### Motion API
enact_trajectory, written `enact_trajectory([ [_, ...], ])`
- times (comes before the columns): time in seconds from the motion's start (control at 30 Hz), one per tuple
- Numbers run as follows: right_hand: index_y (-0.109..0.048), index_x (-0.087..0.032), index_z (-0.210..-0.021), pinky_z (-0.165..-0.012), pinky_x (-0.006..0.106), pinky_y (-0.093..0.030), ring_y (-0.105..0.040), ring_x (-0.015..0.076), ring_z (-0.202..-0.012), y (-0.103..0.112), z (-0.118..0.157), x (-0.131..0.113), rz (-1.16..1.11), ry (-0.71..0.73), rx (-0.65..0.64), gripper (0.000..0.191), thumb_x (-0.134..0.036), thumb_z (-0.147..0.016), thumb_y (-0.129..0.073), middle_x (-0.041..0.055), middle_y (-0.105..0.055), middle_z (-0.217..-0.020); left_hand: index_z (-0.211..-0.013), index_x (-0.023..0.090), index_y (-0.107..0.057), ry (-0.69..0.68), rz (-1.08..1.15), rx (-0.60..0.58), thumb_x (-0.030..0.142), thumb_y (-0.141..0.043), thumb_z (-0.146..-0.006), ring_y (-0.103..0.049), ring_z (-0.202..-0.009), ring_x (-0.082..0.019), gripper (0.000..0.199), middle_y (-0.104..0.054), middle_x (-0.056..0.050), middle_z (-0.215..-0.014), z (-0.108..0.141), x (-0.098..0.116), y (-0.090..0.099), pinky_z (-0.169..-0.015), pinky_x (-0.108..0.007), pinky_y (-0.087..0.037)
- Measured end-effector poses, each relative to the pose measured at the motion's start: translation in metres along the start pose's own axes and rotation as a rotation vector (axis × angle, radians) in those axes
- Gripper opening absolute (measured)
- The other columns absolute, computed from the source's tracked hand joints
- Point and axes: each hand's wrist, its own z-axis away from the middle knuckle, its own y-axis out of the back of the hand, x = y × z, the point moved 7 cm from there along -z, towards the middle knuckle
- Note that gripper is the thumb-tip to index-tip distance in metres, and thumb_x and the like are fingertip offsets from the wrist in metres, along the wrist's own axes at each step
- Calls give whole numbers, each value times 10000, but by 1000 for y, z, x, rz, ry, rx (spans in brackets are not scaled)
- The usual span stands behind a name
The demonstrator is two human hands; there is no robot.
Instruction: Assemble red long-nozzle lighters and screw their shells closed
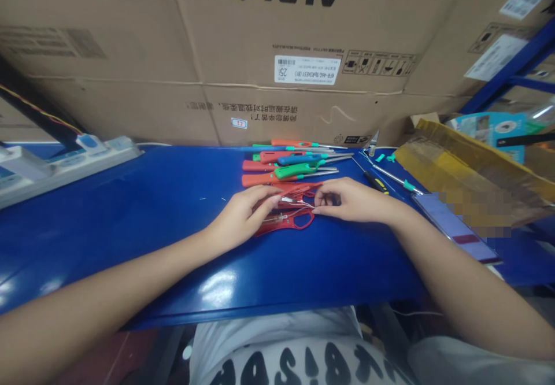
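Observation:
A red long-nosed lighter lies opened up in front of me. Its lower casing half [299, 223], with a finger loop and small metal parts inside, rests on the blue table. My left hand [240, 214] is closed, its thumb and fingers around the upper red casing half [299, 188] near a small white part [288, 200]. Thin wires [306, 203] run from that part to the right. At their end my right hand [344, 200] pinches with thumb and forefinger, next to the red casing. Its fingers partly hide the wire ends.
Several red, green and blue lighters [299, 169] lie just behind my hands. A screwdriver [375, 181], a loose metal lighter tube [392, 178] and a phone [455, 229] lie to the right. Power strips [87, 165] stand left; a large cardboard box [208, 55] forms the back.

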Motion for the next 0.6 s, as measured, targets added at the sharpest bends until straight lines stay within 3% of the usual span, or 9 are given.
enact_trajectory([
  [0.17,-659,-175,-866,-639,270,-457,-569,141,-678,10,2,-2,-17,12,79,265,-437,-895,-633,24,-677,-775,-1123,185,-705,105,48,-31,470,-509,-1006,-682,-695,-155,365,-773,-22,-935,0,-8,2,-686,-267,-549],
  [0.33,-624,-179,-901,-639,265,-461,-567,136,-678,10,-1,-1,-31,20,76,226,-405,-911,-611,19,-661,-783,-1036,197,-753,86,13,-49,472,-582,-970,-721,-858,-192,331,-790,-22,-999,-1,-5,1,-797,-282,-550],
  [0.6,-598,-191,-930,-658,261,-483,-600,140,-711,4,0,0,-5,53,57,150,-335,-907,-637,19,-664,-805,-972,200,-790,15,-53,-20,406,-635,-948,-723,-889,-203,259,-793,-44,-987,-4,-5,1,-811,-304,-534],
])
